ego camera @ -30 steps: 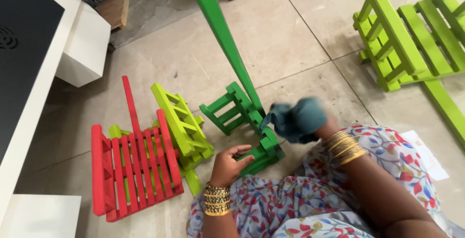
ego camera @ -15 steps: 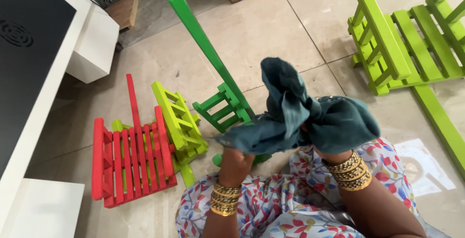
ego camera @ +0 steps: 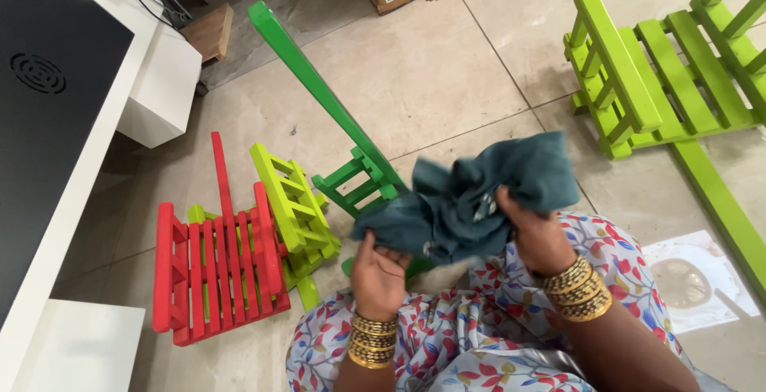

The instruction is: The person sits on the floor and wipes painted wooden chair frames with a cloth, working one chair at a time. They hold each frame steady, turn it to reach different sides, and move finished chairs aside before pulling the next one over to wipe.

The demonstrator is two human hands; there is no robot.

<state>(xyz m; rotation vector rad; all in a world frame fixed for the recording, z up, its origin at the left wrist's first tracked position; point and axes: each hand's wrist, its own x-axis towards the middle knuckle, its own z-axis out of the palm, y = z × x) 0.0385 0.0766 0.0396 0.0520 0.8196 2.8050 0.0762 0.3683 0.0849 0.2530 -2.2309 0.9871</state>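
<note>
Both hands hold a crumpled dark teal cloth (ego camera: 471,200) above the lap

The left hand (ego camera: 379,276) has its fingers closed on the cloth's lower left edge, and the right hand (ego camera: 536,236) has its fingers clenched on the middle of it. Just behind the cloth a dark green slatted wooden chair (ego camera: 351,161) lies on the tiled floor (ego camera: 431,81); a lime green chair (ego camera: 291,208) and a red chair (ego camera: 215,268) lie to the left

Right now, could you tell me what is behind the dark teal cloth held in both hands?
Behind the teal cloth stands a dark green slatted chair; its long rail and rungs show, but the cloth covers its lower part.
</note>
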